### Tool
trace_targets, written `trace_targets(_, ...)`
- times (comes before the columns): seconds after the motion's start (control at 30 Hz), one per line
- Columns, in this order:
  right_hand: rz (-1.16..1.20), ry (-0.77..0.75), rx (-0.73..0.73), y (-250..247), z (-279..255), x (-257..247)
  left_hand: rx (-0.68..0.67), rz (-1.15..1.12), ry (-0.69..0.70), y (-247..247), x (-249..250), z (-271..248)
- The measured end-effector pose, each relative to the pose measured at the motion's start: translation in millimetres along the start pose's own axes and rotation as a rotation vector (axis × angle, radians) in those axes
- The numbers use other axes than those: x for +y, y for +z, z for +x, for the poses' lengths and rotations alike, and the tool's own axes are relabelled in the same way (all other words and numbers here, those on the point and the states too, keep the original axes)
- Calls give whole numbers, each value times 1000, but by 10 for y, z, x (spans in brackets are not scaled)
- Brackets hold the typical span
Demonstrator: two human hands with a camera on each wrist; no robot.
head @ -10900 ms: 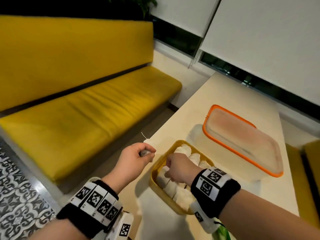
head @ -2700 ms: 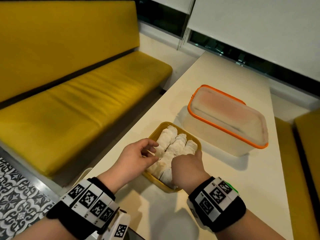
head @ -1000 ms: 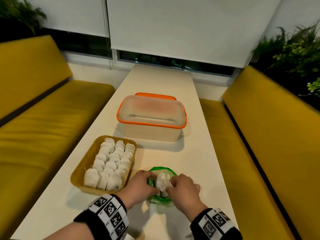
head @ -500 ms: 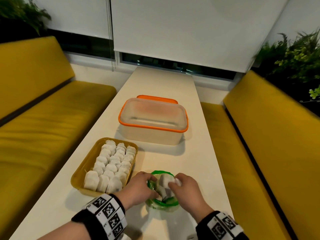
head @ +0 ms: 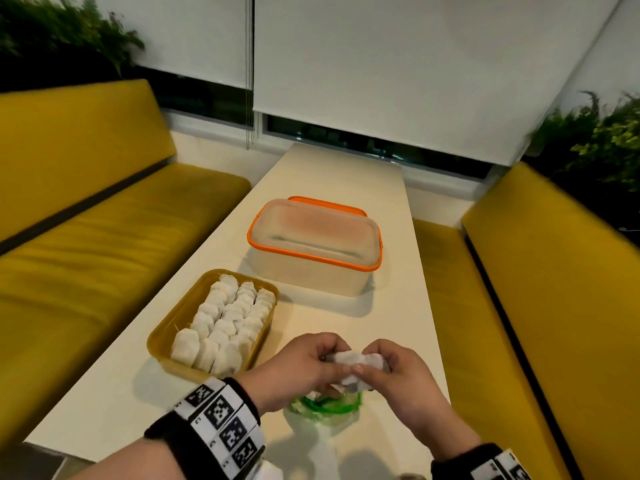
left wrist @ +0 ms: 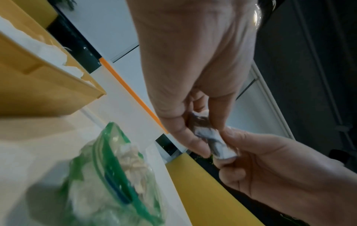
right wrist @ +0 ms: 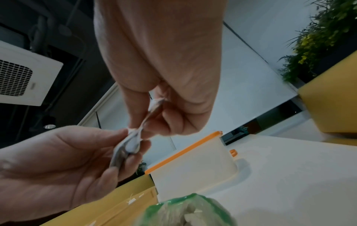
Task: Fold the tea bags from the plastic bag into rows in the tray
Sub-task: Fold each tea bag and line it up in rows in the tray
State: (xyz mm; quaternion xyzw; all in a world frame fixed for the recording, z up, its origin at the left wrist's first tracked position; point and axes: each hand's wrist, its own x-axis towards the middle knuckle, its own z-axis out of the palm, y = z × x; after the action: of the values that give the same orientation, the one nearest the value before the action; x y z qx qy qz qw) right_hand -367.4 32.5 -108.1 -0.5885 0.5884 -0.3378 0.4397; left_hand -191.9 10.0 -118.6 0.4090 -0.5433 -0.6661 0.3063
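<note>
A white tea bag point(head: 349, 362) is stretched between both hands above the plastic bag. My left hand point(head: 304, 367) pinches its left end and my right hand point(head: 388, 372) pinches its right end. The left wrist view shows the tea bag point(left wrist: 210, 137) crumpled between thumbs and fingers. Seen from the right wrist, the tea bag point(right wrist: 139, 133) hangs between the two pinches. The green-rimmed plastic bag point(head: 325, 407) with more tea bags lies on the table under the hands. The yellow tray point(head: 162, 337) to the left holds three rows of folded tea bags point(head: 225, 323).
A translucent box with an orange-rimmed lid point(head: 315, 244) stands beyond the tray on the long white table point(head: 346, 174). Yellow benches point(head: 104, 244) run along both sides. Plants point(head: 595, 143) stand at the back corners.
Both hands rose out of the plastic bag with one tea bag. The left hand let go of the bag's rim and took the tea bag's left end.
</note>
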Motion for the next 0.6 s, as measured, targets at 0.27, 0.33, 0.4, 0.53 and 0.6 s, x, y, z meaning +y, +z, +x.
trace_targets(0.27,343,88,96,74,12,-87,66,-503,-93,-2,-23,-11)
trace_targets(0.33,298,69,84,113,20,-110,48,-517,-89,-32,13,-16)
trace_targets(0.4,299,72,67,158,37,-137,108,-418,-80,-49,10,-2)
trace_targets(0.53,183,37,34,267,61,-206,258,-229,-36,-85,-43,-29)
trace_targets(0.6,86,24,30,351,94,-215,260,-186,-33,-142,-58,-86)
